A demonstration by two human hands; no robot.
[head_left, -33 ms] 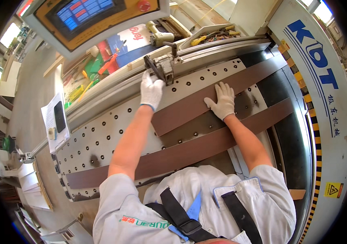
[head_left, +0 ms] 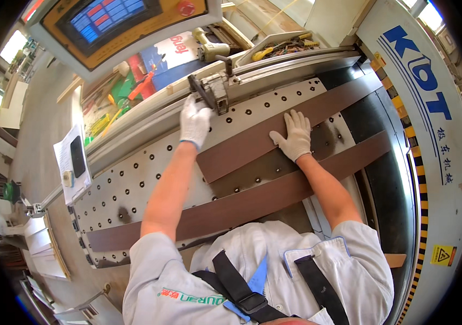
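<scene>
My white-gloved left hand (head_left: 194, 123) has its fingers closed against the metal sliding stop (head_left: 214, 93), which has a black lever and sits on the fence rail. Its fingertips are partly hidden by the stop. My gloved right hand (head_left: 295, 135) lies flat, fingers spread, on a dark brown strip board (head_left: 250, 146). That board rests slanted on the perforated metal table (head_left: 139, 167), with its near left end a little below the stop. A second, longer brown strip board (head_left: 209, 215) lies closer to me, passing under both forearms.
A control panel with a screen (head_left: 112, 24) overhangs the far left. Behind the fence are a yellow-green power tool (head_left: 209, 49) and a tray of small tools (head_left: 290, 47). Papers with a phone (head_left: 77, 156) hang at the left. A tall white machine housing (head_left: 431, 108) borders the right.
My left hand and the sliding stop have shifted slightly left along the rail. The far board has slid a little left too, with my right hand still flat on it.
</scene>
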